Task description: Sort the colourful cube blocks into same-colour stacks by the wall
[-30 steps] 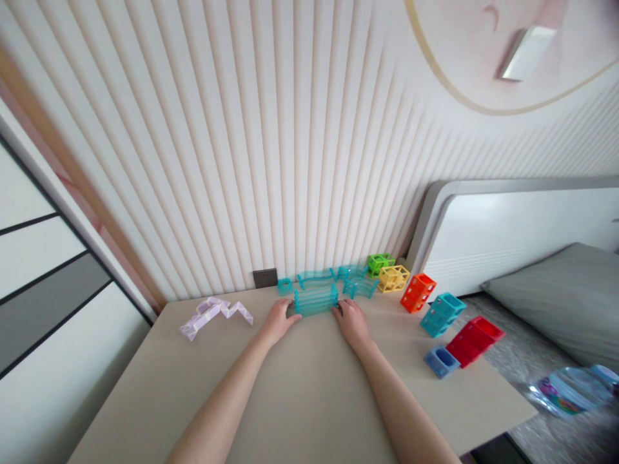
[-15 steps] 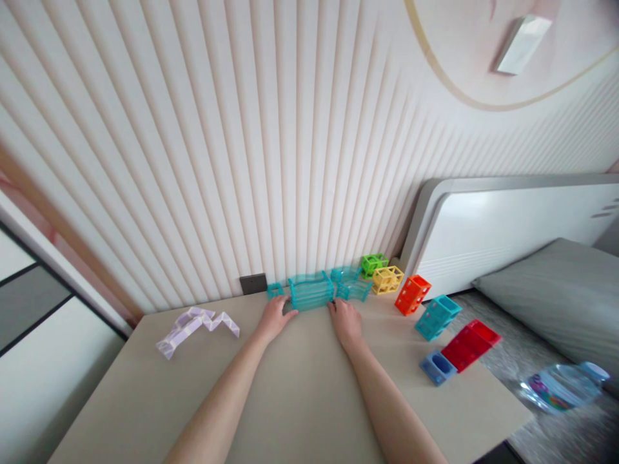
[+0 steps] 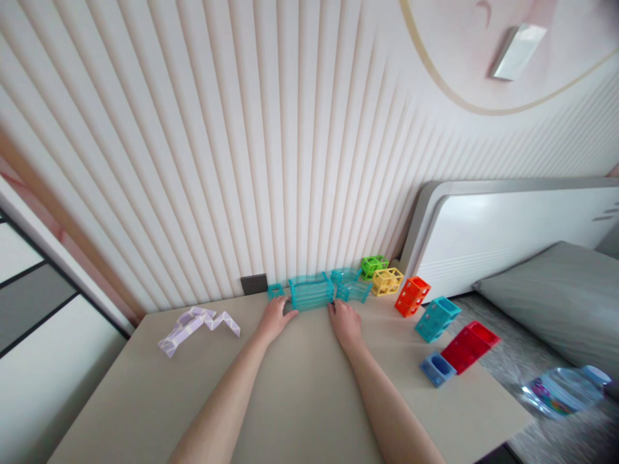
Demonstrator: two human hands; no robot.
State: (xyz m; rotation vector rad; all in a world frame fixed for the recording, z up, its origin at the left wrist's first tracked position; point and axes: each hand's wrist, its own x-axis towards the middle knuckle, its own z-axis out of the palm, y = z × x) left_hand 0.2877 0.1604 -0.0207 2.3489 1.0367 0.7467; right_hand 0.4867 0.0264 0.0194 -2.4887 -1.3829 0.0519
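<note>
A see-through teal slatted plastic piece point(image 3: 312, 292) stands near the wall at the back of the table. My left hand point(image 3: 275, 317) is at its lower left corner, with thumb and forefinger around that end. At the lower right corner, the bent fingers of my right hand point(image 3: 346, 321) close on the edge; their tips are partly hidden. A small teal frame point(image 3: 275, 290) sits just behind my left hand. Right of the slatted piece are more teal curved pieces point(image 3: 353, 291), close to my right hand.
A lilac and white snake puzzle point(image 3: 193, 326) lies on the left. Along the right stand green point(image 3: 374, 265), yellow point(image 3: 387, 281), orange point(image 3: 412, 296), teal point(image 3: 438, 319), red point(image 3: 470, 348) and blue point(image 3: 438, 369) hollow blocks. A bottle point(image 3: 565, 390) lies beyond the table's right edge.
Both hands stay at the two ends of the teal slatted piece. Only the camera view has shifted very slightly.
</note>
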